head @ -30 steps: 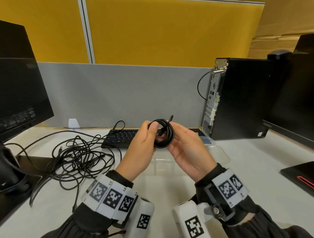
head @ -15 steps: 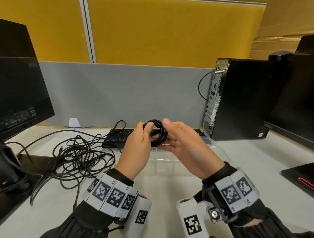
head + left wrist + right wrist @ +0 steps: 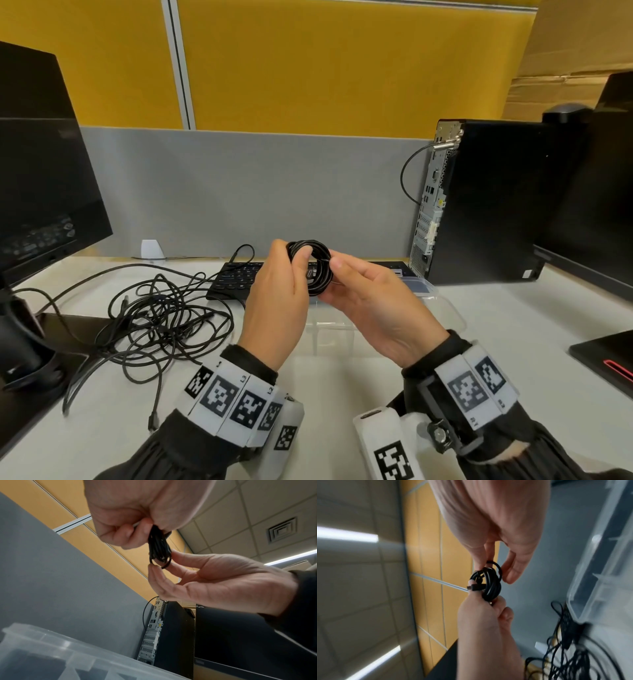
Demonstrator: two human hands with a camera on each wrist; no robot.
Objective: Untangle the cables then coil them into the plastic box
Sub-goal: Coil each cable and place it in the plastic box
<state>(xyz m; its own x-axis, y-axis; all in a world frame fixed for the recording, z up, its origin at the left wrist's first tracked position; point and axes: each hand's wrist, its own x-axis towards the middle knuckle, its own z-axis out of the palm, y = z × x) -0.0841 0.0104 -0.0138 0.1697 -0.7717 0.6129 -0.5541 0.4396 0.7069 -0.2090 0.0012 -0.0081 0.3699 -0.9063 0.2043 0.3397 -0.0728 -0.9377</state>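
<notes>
My left hand (image 3: 277,291) and right hand (image 3: 373,308) pinch one wound cable coil (image 3: 313,267) above the plastic box (image 3: 442,308); the cable tangle (image 3: 154,315) near the desk's left edge remains.

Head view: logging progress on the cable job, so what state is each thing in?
coiled cable: wound tight, held in the air by both hands.
left hand: grips the coil.
right hand: pinches the coil.
cable pile: tangled on the desk.
plastic box: open, no cable visible inside.
</notes>
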